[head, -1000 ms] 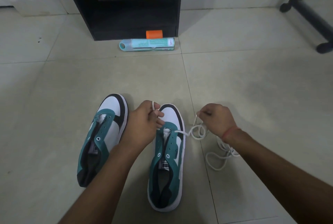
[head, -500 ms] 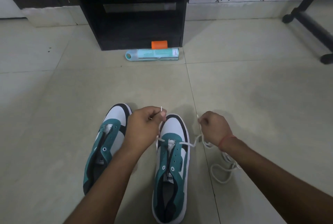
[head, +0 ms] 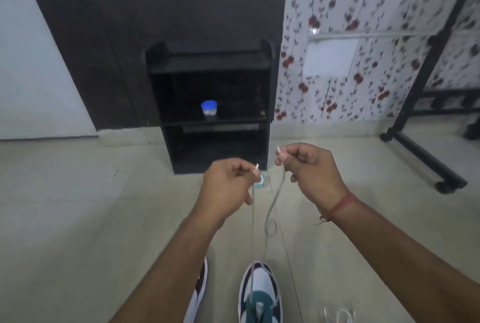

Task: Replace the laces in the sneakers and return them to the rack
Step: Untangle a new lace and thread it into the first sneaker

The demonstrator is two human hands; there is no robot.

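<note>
We hold both lace (head: 271, 203) ends up, left hand (head: 228, 187) pinching one tip, right hand (head: 311, 172) the other, evening them above the right sneaker (head: 259, 294). Only its lowest eyelets look threaded. The other sneaker (head: 201, 283) sits beside it, its lacing hidden; the rack (head: 207, 62) waits ahead.

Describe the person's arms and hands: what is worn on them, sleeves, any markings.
Both forearms are bare, with no sleeves in view. The left hand wears nothing: no ring, watch or glove shows. The right hand is also ungloved; a red thread band circles its wrist, with a short loose end hanging from it. No other markings are visible.
</note>
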